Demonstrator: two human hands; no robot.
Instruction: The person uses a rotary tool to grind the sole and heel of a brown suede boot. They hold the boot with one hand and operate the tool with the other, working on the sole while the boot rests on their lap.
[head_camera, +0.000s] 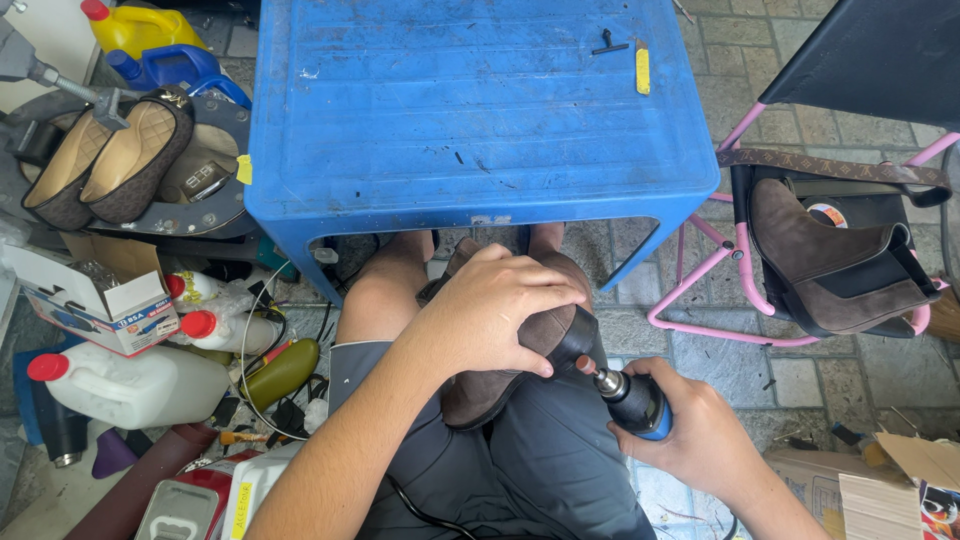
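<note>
Two bare forearms are seen reaching out from the bottom of the frame over a lap in grey shorts. A brown suede boot (500, 375) is pinned on the lap by the left hand (490, 315), whose fingers (535, 300) are spread and curled over its upper, pressing it down rather than lifting it. A small rotary tool (632, 400) with a blue and black body is gripped in the closed right hand (705, 435), its fingers wrapped fully around the barrel. The tool's tip is held against the boot's dark heel end, just below the left fingertips. The boot's long axis is laid from lower left to upper right, so the worked end is pointed towards the right hand, which is the nearer of the two to the contact point. Beyond the knees a blue plastic table (480, 110) is set, with a matching boot (835, 265) rested on a pink-framed chair (700, 290) at right. Flat shoes (105, 160), white bottles (130, 385) and a cardboard box (100, 300) are crowded at left.
</note>
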